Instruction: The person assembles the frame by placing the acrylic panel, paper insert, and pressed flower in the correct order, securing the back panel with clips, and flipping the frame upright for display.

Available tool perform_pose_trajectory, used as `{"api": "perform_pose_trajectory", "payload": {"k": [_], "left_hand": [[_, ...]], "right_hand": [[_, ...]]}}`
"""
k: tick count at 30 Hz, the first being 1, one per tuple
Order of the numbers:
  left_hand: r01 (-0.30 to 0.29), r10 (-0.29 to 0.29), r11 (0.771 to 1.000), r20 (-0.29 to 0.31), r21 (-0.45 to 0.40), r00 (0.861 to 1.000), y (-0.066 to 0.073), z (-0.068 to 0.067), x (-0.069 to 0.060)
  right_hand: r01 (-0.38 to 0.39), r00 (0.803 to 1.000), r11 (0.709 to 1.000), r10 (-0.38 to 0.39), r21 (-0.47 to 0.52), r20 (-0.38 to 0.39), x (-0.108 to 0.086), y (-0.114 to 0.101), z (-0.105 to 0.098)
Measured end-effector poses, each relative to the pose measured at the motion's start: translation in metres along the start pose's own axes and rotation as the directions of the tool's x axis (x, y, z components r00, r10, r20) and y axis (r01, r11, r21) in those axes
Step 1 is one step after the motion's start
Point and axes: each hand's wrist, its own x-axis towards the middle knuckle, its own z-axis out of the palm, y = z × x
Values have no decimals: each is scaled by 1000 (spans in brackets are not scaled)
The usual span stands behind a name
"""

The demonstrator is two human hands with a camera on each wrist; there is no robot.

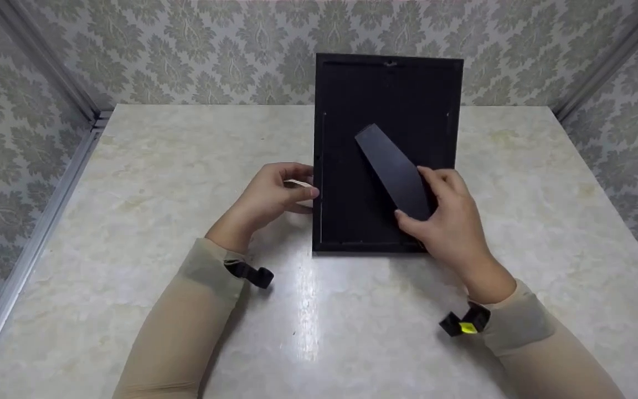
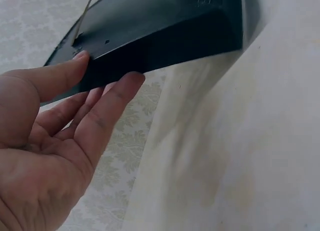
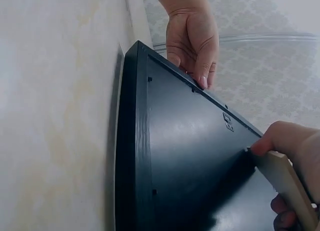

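A black picture frame stands near upright at the middle of the table, its back toward me. On that back, a grey easel leg slants from upper left to lower right. With thumb and fingers, my right hand pinches the leg near its lower end. My left hand holds the frame's left side edge, thumb on the back and fingers behind, as the left wrist view shows too. In the right wrist view the frame's lower edge lies along the tabletop. The frame's front is hidden.
The marbled tabletop spreads around the frame. Patterned wallpaper panels rise behind and at both sides, with a metal rail along the left. Each wrist carries a small black camera mount.
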Motion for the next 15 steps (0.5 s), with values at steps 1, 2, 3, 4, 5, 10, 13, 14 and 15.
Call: {"api": "perform_pose_trajectory", "payload": {"k": [1, 2, 3, 4, 5, 10, 13, 14, 15], "left_hand": [[-15, 15, 1000, -13, 9, 1000, 0, 1, 1], [-30, 30, 999, -24, 19, 999, 1, 1, 1], [-41, 42, 999, -33, 30, 999, 1, 2, 1], [-52, 54, 998, -40, 40, 998, 1, 2, 2], [-62, 64, 997, -45, 52, 997, 2, 3, 2], [-119, 128, 986, -73, 117, 989, 5, 3, 1], [-169, 187, 971, -99, 170, 977, 7, 4, 0], [-187, 210, 964, -107, 188, 972, 7, 4, -1], [-209, 237, 954, -114, 214, 965, 8, 5, -1]], "right_hand": [[10, 1000, 1000, -10, -5, -7, 0, 0, -1], [19, 1000, 1000, -19, -8, -15, -1, -1, -1], [30, 999, 999, -31, -14, -24, -1, -1, -1], [41, 999, 999, -42, -20, -34, -2, -2, -2], [52, 998, 998, -53, -26, -44, -3, -2, -2], [95, 993, 994, -98, -44, -59, -5, -6, -1], [116, 991, 993, -118, -32, -64, -6, -8, -1], [126, 989, 992, -127, -25, -71, -7, -8, -1], [138, 987, 990, -139, -18, -80, -7, -7, -1]]}}
